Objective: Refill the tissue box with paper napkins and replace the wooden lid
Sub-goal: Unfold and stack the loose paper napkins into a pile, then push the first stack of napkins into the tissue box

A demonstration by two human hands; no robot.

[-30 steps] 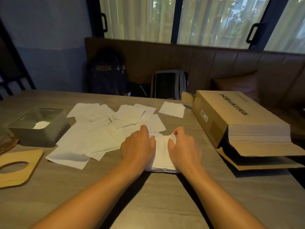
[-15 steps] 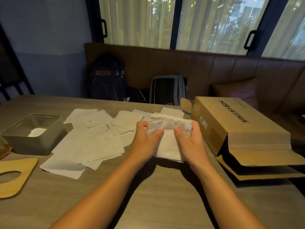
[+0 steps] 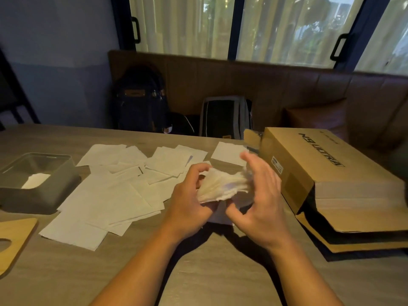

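Mid-frame, above the surface [image 3: 220, 272], the left hand [image 3: 189, 202] grips a napkin stack [image 3: 220, 186], now tipped flat and fanned. The right hand [image 3: 260, 195] has let go, its blurred fingers spread beside the stack. The box [image 3: 33, 199] sits far left, with the lid [image 3: 19, 230] off.

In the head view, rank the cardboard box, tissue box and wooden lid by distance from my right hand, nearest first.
1. Cardboard box: just right of the right hand.
2. Tissue box: far to the left.
3. Wooden lid: farther left still, at the frame's left edge.
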